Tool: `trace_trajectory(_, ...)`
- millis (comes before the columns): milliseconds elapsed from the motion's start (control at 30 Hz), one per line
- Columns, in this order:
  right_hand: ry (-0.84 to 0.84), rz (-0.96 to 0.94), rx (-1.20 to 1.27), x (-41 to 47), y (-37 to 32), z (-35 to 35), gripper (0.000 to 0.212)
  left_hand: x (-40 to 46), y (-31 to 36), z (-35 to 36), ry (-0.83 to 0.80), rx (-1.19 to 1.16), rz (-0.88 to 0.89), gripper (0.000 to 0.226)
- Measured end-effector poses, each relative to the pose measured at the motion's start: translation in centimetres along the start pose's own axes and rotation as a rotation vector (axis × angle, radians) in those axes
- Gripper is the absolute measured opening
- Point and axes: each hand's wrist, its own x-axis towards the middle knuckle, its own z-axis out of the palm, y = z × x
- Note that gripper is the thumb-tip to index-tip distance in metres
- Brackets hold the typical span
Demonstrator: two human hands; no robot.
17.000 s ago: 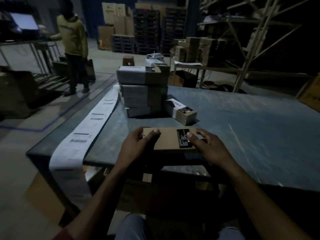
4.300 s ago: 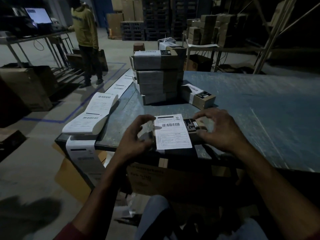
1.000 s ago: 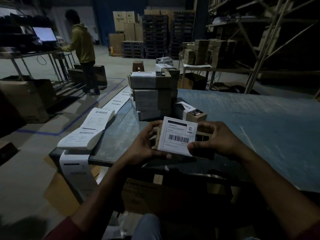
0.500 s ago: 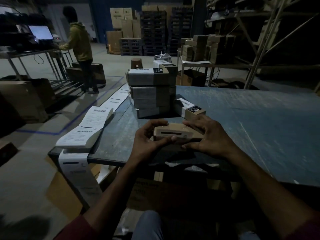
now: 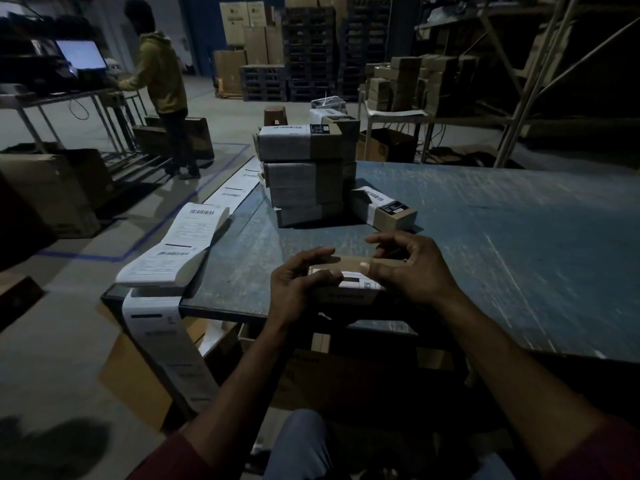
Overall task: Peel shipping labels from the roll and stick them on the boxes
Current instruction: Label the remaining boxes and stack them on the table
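Two hands meet on a small cardboard box (image 5: 353,268) at the near edge of the blue table (image 5: 519,237): the left hand (image 5: 298,289) curls round its left end, and the right hand (image 5: 412,268) pinches its right end, thumb on the white label (image 5: 360,282) stuck to the near face. Beyond the hands stands a stack of labelled boxes (image 5: 304,174), one more labelled box (image 5: 384,211) just beside it. Left of the left hand, the folded label strip (image 5: 176,251) hangs over the table's corner.
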Motion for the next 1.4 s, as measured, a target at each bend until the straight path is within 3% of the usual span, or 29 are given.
trace_trajectory(167, 0.005, -0.036, -0.091, 0.2, 0.1, 0.7, 0.026, 0.6, -0.1, 0.2, 0.079, 0.066, 0.015, 0.024)
trace_trajectory(300, -0.195, -0.022, -0.22, 0.5, -0.4, 0.2, 0.066, 1.0, 0.0, 0.2, 0.088, 0.171, 0.051, 0.025)
trace_trajectory(367, -0.188, -0.007, -0.204, 0.7, -0.3, 0.2, 0.057, 1.1, 0.0, 0.1, 0.062, 0.161, 0.033, 0.026)
trace_trajectory(467, -0.115, -0.025, -0.14, 1.1, 0.0, 0.6, 0.024, 1.3, 0.0, 0.0, 0.03, 0.201, 0.011, 0.029)
trace_trajectory(533, -0.111, -0.045, -0.139, 1.3, 0.3, 0.6, 0.022, 1.5, 0.0, 0.0, 0.049, 0.202, -0.015, 0.027)
trace_trajectory(667, -0.316, -0.145, -0.344, 1.1, 0.3, 0.0, 0.076, 1.9, 0.5, 0.5, 0.132, 0.211, -0.051, 0.025)
trace_trajectory(733, -0.335, -0.216, -0.369, 1.2, 0.4, -0.4, 0.082, 2.1, 0.9, 0.9, 0.15, 0.213, -0.089, 0.025)
trace_trajectory(900, -0.428, -0.14, -0.297, 2.2, -0.1, -1.6, 0.069, 2.5, 1.7, 0.4, 0.111, 0.375, -0.131, 0.028)
trace_trajectory(1000, -0.437, -0.085, -0.247, 2.5, -0.2, -2.4, 0.062, 2.2, 2.4, 0.4, 0.013, 0.464, -0.147, 0.05)
trace_trajectory(1200, -0.357, 0.026, -0.094, 2.1, 0.6, -3.8, 0.037, 2.2, 2.0, 1.6, -0.117, 0.251, -0.174, 0.037)
trace_trajectory(1267, -0.347, -0.017, -0.161, 1.8, 0.8, -4.3, 0.047, 2.3, 1.5, 1.8, -0.117, 0.228, -0.165, 0.036)
trace_trajectory(1400, -0.415, -0.146, -0.379, 1.2, 0.0, -6.2, 0.095, 3.3, 1.6, 2.4, -0.051, 0.224, -0.182, 0.042)
